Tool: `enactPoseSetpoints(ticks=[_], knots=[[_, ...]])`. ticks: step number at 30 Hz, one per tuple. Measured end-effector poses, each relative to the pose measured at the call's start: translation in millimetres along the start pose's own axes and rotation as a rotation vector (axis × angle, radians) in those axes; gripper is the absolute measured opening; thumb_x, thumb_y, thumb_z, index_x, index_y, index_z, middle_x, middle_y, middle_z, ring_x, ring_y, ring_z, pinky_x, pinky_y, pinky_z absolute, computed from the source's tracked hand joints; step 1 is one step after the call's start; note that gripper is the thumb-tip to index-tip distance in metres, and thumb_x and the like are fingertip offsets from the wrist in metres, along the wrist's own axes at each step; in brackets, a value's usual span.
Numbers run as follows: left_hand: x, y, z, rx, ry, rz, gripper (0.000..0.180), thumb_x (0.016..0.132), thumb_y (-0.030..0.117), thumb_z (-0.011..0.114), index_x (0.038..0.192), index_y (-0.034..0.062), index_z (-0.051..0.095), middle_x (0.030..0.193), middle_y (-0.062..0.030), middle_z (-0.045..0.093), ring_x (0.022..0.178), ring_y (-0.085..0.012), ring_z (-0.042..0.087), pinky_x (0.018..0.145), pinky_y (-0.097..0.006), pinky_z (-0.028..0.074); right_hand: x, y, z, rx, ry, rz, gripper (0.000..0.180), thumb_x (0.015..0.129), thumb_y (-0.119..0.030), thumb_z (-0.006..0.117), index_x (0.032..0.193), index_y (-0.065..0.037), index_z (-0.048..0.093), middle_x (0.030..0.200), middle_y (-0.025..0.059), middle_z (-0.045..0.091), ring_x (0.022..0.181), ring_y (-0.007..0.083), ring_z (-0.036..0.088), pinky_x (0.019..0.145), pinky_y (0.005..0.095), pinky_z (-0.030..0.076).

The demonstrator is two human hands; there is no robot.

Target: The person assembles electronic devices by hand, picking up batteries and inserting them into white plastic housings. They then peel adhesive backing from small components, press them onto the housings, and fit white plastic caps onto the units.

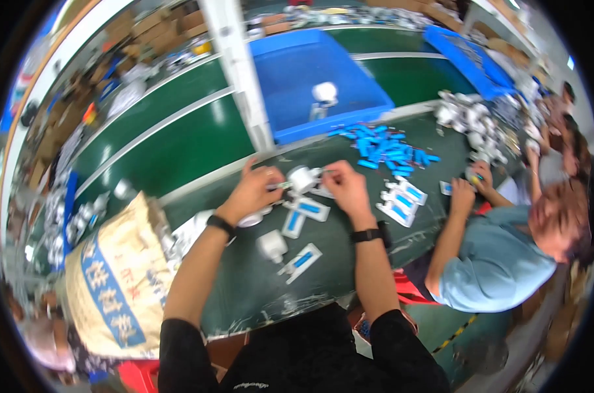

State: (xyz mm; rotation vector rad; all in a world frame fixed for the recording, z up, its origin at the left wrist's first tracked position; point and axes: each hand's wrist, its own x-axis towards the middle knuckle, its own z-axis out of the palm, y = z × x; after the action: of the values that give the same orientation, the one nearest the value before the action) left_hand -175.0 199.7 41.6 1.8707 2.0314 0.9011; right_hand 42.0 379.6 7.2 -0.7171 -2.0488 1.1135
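Observation:
A white rounded housing (303, 179) sits between my two hands above the bench. My left hand (252, 191) is closed at its left side, pinching a small part too blurred to name, with one finger raised. On the other side, my right hand (346, 188) pinches something small close to the housing. Just below lie flat white plates with blue cylinders on them, one plate (312, 208) beside another (293, 223). Nearer me are a white cup-shaped part (272, 246) and a third plate with a blue cylinder (301, 262).
Loose blue cylinders (390, 149) are heaped beyond my right hand, near more white plates (402, 202). A blue tray (274, 134) stands at the back. A large printed sack (90, 304) is at left. At right a co-worker in a blue shirt (490, 262) handles parts near white housings (483, 128).

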Motion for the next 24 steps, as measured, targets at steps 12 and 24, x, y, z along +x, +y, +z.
enactPoseSetpoints(ticks=[12, 24], knots=[[-33, -20, -58, -0.674, 0.183, -0.279, 0.015, 0.091, 0.001, 0.069, 0.105, 0.0054, 0.065, 0.101, -0.0009, 0.064, 0.092, -0.0106, 0.060, 0.086, -0.027, 0.049, -7, -79, 10, 0.063, -0.042, -0.240, 0.021, 0.093, -0.011, 0.069, 0.113, -0.006, 0.073, 0.094, 0.0131, 0.071, 0.087, 0.0298, 0.071, 0.074, 0.0374, 0.057], [-53, -39, -196, -0.567, 0.599, -0.645, 0.029, 0.091, 0.010, 0.071, 0.118, 0.0015, 0.064, 0.103, -0.0060, 0.072, 0.095, -0.0140, 0.066, 0.084, -0.029, 0.051, 56, -190, 129, 0.542, -0.287, -0.020, 0.021, 0.099, -0.006, 0.062, 0.118, -0.001, 0.071, 0.087, 0.0047, 0.073, 0.081, 0.0108, 0.069, 0.075, 0.0269, 0.055]])
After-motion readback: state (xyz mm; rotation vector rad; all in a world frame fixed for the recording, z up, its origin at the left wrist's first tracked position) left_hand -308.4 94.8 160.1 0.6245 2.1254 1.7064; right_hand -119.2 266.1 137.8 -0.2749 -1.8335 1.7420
